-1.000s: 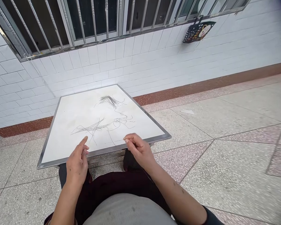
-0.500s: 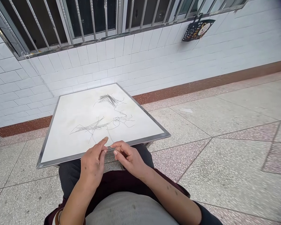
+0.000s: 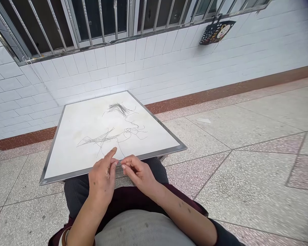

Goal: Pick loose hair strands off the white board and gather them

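Over the near edge of a white table (image 3: 74,126), my left hand (image 3: 101,177) and my right hand (image 3: 141,175) almost meet. Thumb and fingers of the left are pinched together, its index finger raised. The right pinches too, thumb against forefinger. A very thin strand spans the small gap between the fingertips; whether it is wire or hair I cannot tell. Just beyond my hands lies a loose spread of thin dark strands (image 3: 99,140), joined by a curled tangle (image 3: 128,132) on its right. A denser dark bunch (image 3: 118,109) lies farther back.
The table has a grey metal rim (image 3: 160,152) and stands over my knees, close to a white tiled wall (image 3: 97,77). Barred windows (image 3: 92,20) run above. A black patterned basket (image 3: 215,32) hangs at right. A pale scrap (image 3: 203,120) lies on the speckled floor.
My right hand has moved slightly left, bringing its pinched fingertips closer to my left hand, and its thumb has closed on the forefinger. The strands on the table have not moved.
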{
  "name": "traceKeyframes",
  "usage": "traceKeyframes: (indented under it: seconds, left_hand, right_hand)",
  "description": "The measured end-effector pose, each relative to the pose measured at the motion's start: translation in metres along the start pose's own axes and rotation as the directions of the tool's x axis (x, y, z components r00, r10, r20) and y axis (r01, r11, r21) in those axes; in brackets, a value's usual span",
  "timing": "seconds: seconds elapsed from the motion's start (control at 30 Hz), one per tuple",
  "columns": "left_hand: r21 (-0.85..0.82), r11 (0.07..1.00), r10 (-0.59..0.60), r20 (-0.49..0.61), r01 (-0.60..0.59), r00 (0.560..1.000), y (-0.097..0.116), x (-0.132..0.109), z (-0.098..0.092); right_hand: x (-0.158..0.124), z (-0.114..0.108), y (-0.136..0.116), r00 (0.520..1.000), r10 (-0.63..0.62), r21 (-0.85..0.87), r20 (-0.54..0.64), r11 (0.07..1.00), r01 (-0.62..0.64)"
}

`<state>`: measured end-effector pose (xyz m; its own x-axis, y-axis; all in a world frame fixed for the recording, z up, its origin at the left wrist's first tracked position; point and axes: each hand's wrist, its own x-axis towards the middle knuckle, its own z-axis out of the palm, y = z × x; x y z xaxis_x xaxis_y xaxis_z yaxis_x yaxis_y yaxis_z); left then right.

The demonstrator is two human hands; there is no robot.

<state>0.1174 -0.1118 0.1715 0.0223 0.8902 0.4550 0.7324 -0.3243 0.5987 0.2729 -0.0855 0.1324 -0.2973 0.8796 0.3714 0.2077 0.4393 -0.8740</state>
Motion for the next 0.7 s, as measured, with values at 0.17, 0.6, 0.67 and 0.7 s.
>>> traceKeyframes:
  seconds: [0.17, 0.6, 0.67, 0.7]
  left_hand:
    - [-0.139, 0.985, -0.103, 0.03, 0.107, 0.994, 0.003, 0.001, -0.001]
    - [-0.29, 0.932, -0.204, 0.077, 0.218, 0.976, 0.005, 0.004, 0.002]
    - [-0.303, 0.924, -0.226, 0.056, 0.232, 0.973, 0.004, 0.005, 0.003]
    - [-0.312, 0.919, -0.24, 0.047, 0.242, 0.97, 0.003, 0.006, 0.004]
  right_hand:
    - [-0.002, 0.005, 0.003, 0.999, -0.004, 0.024, -0.034, 1.0, 0.004]
    - [-0.001, 0.019, 0.008, 0.988, 0.07, 0.133, -0.136, 0.99, -0.052]
    - [-0.001, 0.02, 0.009, 0.988, 0.07, 0.13, -0.14, 0.99, -0.052]
    - [0.0, 0.02, 0.01, 0.989, 0.064, 0.127, -0.133, 0.991, -0.047]
